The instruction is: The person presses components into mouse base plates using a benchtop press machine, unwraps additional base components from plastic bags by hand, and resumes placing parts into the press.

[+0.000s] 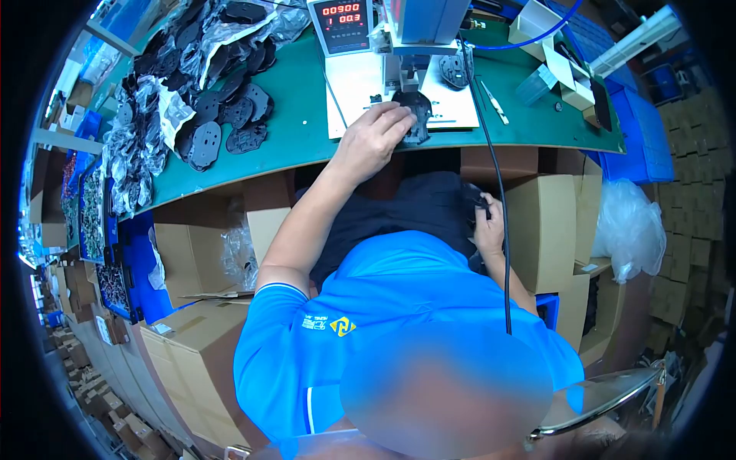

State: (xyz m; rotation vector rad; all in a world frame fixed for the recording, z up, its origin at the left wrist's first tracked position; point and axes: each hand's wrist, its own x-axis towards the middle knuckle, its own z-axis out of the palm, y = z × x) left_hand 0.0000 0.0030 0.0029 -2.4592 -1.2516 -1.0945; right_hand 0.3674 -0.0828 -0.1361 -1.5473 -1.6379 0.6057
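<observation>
I see a green table (297, 96) bearing, from left to right, crumpled wrapping (136, 149), scattered dark flat parts (205, 143), a white-based machine (431, 24), a slim white tool (496, 106) and small boxes (576, 95).

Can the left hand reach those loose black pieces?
Probably yes: mostly open green tabletop lies between the left hand and the loose black pieces, though its fingers are at a dark part.

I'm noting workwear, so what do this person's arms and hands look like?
The left hand and right hand wear no visible gloves, and the forearms are bare. The shirt is bright blue; its short left sleeve has white edging.
</observation>
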